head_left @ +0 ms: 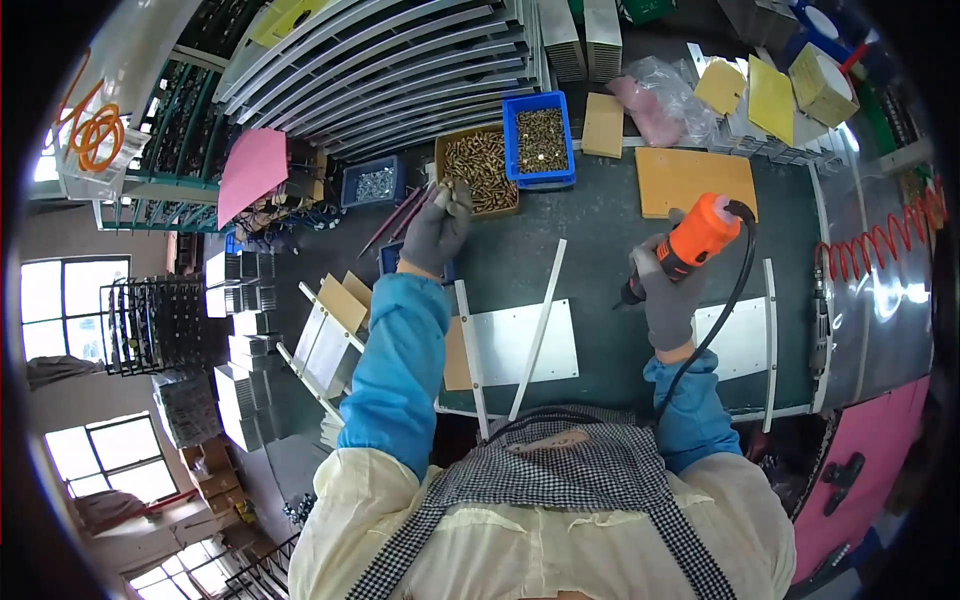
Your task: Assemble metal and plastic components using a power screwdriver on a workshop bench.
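My left hand [437, 232], in a grey glove, is at the near left edge of a carton [497, 212] of brass-coloured screws. Its fingers are curled and pinched together; anything between them is too small to make out. In my gloved right hand [674, 305] is an orange and black corded electric screwdriver [704, 230], its tip angled down and left above the table. Below, between my hands, a flat metal plate [556, 345] lies with a thin metal strip [541, 325] slanting across it. Another strip [470, 345] runs along the plate's left side.
A blue bin [546, 182] of small fasteners stands beside the carton. A second plate [735, 350] and strip [770, 335] lie at right. An orange-yellow board [697, 180] lies behind the screwdriver, whose black cord [737, 300] hangs by my right forearm. Long metal profiles [400, 80] are stacked at the back.
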Available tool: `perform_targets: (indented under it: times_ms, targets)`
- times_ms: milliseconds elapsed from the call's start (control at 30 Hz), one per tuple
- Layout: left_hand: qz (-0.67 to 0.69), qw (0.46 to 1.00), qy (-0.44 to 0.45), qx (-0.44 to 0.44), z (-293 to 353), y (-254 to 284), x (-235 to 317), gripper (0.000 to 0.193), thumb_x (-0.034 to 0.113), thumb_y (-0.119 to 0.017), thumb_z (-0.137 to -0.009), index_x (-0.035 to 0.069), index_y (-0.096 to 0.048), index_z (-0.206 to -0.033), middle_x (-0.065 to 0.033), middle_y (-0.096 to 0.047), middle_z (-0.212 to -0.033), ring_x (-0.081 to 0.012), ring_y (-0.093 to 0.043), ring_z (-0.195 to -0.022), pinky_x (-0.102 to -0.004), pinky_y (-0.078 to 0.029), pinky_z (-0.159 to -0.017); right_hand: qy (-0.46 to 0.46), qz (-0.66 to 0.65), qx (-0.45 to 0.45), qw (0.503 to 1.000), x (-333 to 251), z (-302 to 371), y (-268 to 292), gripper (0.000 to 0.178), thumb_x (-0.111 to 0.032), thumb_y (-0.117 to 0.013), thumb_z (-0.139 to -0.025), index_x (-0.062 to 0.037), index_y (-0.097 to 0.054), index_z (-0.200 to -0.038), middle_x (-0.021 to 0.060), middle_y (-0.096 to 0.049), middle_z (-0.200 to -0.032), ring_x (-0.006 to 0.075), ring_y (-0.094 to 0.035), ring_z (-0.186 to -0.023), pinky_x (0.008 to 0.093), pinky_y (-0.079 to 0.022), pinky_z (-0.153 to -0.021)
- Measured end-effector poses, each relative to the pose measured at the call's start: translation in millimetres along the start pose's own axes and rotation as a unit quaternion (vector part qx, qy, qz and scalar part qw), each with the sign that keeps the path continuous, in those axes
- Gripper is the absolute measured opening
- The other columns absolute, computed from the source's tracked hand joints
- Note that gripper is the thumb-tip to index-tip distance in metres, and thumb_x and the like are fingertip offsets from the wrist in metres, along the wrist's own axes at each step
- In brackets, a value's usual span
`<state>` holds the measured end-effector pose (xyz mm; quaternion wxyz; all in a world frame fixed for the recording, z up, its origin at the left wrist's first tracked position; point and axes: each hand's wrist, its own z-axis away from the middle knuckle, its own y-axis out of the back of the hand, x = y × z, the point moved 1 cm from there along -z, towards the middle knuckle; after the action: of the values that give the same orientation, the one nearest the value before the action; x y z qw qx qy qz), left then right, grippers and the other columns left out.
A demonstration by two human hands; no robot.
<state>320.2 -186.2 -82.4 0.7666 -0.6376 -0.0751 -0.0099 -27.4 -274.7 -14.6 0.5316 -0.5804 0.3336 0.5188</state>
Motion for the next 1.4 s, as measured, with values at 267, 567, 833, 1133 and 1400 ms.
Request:
perform_targets:
  times_ms: [267,567,833,1133,1400]
  targets:
    - [-0.183,0.979,0.052,0.078,82,-41,-79,0.023,0.008,-0.052,-0.1,0.002,-0.056,-0.122,-0.0099,-0.06,-0.108,-0.0171,-0.058,-0.085,-0.0252,-0.053,-0.079,0.045,0.032,0.014,0.998,4,7,15,0.043,-0.008,-0.073,-0.081,-0.0012,-0.054,-0.119,0.0005,-0.059,-0.076,0.0099,-0.058,-0.065,0.0256,-0.049,-0.061]
    - [-0.431,0.883,0.065,0.176,153,-43,-161,0.03,0.012,-0.054,-0.099,0.0,-0.057,-0.127,-0.0053,-0.065,-0.103,-0.0101,-0.059,-0.085,-0.0227,-0.051,-0.075,0.111,-0.264,-0.171,0.943,-80,42,-13,0.051,-0.017,-0.054,-0.092,-0.0029,-0.039,-0.139,0.0107,-0.06,-0.088,0.0233,-0.058,-0.079,0.0472,-0.05,-0.082]
    - [-0.464,0.869,0.015,0.169,192,-41,-196,0.026,0.016,-0.056,-0.099,0.002,-0.059,-0.121,-0.0009,-0.058,-0.093,-0.0076,-0.052,-0.08,-0.0211,-0.046,-0.07,0.07,-0.256,-0.203,0.943,-70,75,-24,0.029,-0.023,-0.056,-0.093,0.001,-0.057,-0.109,0.0087,-0.06,-0.087,0.0225,-0.06,-0.08,0.046,-0.05,-0.083]
    - [-0.457,0.864,-0.05,0.205,206,-37,-208,0.025,0.014,-0.056,-0.098,0.0,-0.063,-0.118,-0.0007,-0.061,-0.093,-0.0074,-0.053,-0.077,-0.0224,-0.046,-0.069,0.073,-0.255,-0.179,0.947,-71,83,-27,0.039,-0.022,-0.055,-0.095,-0.0003,-0.05,-0.127,0.0092,-0.061,-0.085,0.0229,-0.061,-0.08,0.0466,-0.051,-0.084]
    - [-0.537,0.807,-0.11,0.219,206,-36,-217,0.025,0.014,-0.057,-0.098,0.0,-0.064,-0.118,-0.0014,-0.062,-0.089,-0.0078,-0.054,-0.076,-0.022,-0.046,-0.069,0.03,-0.237,-0.173,0.955,-68,75,-26,0.043,-0.019,-0.058,-0.094,-0.0022,-0.045,-0.132,0.0099,-0.062,-0.083,0.0225,-0.063,-0.076,0.048,-0.053,-0.081]
